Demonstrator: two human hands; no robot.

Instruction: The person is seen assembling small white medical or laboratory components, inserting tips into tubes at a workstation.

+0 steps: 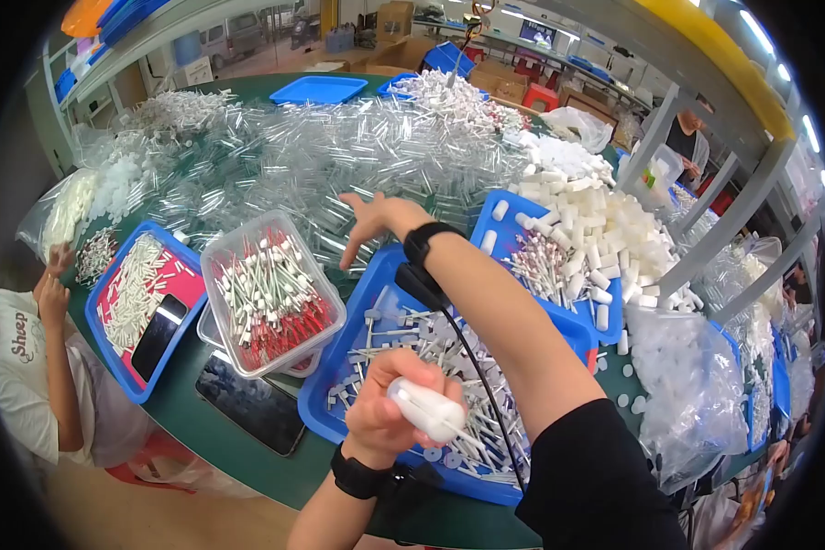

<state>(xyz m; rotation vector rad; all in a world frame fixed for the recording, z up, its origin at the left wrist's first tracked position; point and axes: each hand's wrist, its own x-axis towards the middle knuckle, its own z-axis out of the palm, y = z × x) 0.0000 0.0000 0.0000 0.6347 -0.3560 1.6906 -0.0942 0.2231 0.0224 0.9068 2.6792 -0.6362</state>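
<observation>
In front of me my left hand point(392, 408) is closed around a white plastic cylinder point(428, 410) with rounded ends. A thin white stick juts from its lower right side. Farther off, my right hand point(376, 220) stretches across to the near edge of a heap of clear plastic tubes point(330, 165). Its fingers are spread and nothing shows in them. Under my hands lies a blue tray point(313, 403) holding many white sticks with white caps, partly hidden by my arms. Both wrists wear black bands, and a black cable hangs from the right one.
Left of the tray stand a clear tub point(335, 321) of red-and-white sticks, a dark tablet point(247, 403), and a blue tray point(142, 394) holding a phone point(159, 336). White cylinders point(623, 229) pile up at right, near a plastic bag point(687, 394). Another person's hand point(55, 284) is at far left.
</observation>
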